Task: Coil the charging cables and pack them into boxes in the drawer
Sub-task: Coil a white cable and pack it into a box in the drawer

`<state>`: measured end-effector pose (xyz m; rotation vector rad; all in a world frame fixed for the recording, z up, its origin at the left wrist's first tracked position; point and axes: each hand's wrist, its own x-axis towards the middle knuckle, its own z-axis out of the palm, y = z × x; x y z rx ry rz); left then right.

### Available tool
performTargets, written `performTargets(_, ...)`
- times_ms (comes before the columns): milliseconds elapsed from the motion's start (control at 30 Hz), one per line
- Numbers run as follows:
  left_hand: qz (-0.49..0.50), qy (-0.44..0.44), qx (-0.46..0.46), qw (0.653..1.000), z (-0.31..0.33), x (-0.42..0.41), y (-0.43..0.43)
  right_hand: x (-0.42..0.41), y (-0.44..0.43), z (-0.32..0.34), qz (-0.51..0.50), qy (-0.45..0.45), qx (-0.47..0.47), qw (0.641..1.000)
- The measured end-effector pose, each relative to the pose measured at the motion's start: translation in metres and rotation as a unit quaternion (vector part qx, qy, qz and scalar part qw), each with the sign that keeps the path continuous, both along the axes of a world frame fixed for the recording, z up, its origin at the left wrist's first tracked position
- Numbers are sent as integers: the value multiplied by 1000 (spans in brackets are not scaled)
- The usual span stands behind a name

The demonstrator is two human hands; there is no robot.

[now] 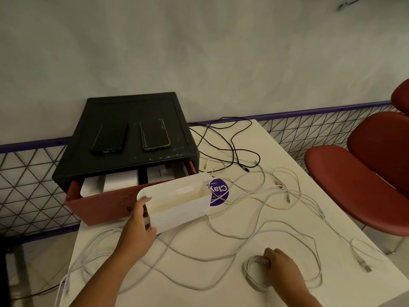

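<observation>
Hands both closed: L hand (137, 227) on white box (181, 203) end, R hand (282, 268) round coiled cable (252, 278)

Two dark phones lay face up, side by side, on the flat top of a black cabinet (137, 107). The left phone (109, 138) was plain black and the right phone (155, 135) had a worn, gold-coloured rim. A round purple sticker (222, 189) with white lettering was stuck on the white tabletop (221, 291), just right of the cabinet. A dark red chair (354, 185) with a rounded seat and back stood beside the tabletop's right edge, and part of a second red chair (401, 96) showed behind it. A wire mesh railing (28, 185) with a purple frame ran behind the tabletop, below a plain pale wall (199, 52).
</observation>
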<state>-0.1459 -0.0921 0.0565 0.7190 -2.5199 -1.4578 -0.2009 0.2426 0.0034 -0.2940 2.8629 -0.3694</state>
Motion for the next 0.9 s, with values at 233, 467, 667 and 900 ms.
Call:
performTargets(233, -13, 9, 16, 1000, 7, 1, 2, -11, 3, 11, -60, -2, -100, 993)
performTargets(467, -17, -1, 22, 1000, 9, 1, 6, -11, 4, 1, 53, 10, -9, 999)
performTargets(667, -13, -5, 13, 1000, 8, 3, 5, -9, 10, -23, 146, 119, 64, 980)
performTargets(900, -14, -2, 28, 1000, 8, 2, 7, -11, 5, -29, 179, 183, 50, 965)
